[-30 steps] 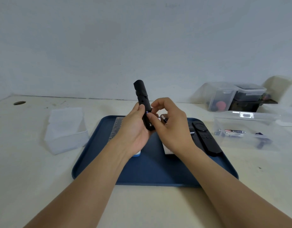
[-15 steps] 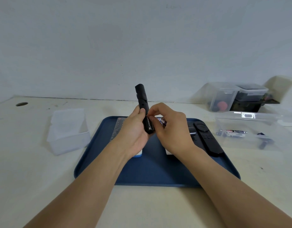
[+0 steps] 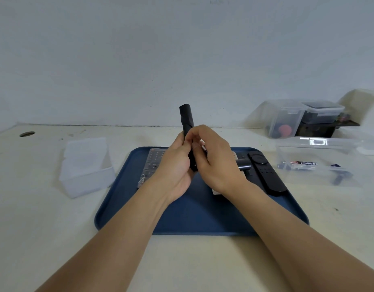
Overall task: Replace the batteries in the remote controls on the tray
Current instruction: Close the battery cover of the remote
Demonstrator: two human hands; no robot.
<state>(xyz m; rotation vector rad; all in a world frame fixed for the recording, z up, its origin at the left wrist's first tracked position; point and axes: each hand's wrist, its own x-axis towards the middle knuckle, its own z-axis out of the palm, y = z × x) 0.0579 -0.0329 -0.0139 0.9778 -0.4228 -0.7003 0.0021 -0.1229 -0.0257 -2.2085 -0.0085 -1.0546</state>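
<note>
Centre frame: left hand (image 3: 173, 167) curled round black remote (image 3: 187, 121), upright above blue tray (image 3: 203, 218), likely to face battery bay; right hand (image 3: 213, 161) fingertips pinched at its middle, battery itself hidden. Second remote (image 3: 266, 173) right on tray. Right: clear bin (image 3: 316, 163) holding batteries (image 3: 302, 164). Left: small tub (image 3: 87, 167), contents unclear

A slim black remote (image 3: 187, 121) stands nearly upright above the blue tray (image 3: 194, 216). Another black remote (image 3: 266, 172) lies flat at the tray's two o'clock.

Matt black plastic remote (image 3: 187, 121); smooth blue tray (image 3: 198, 216).
</note>
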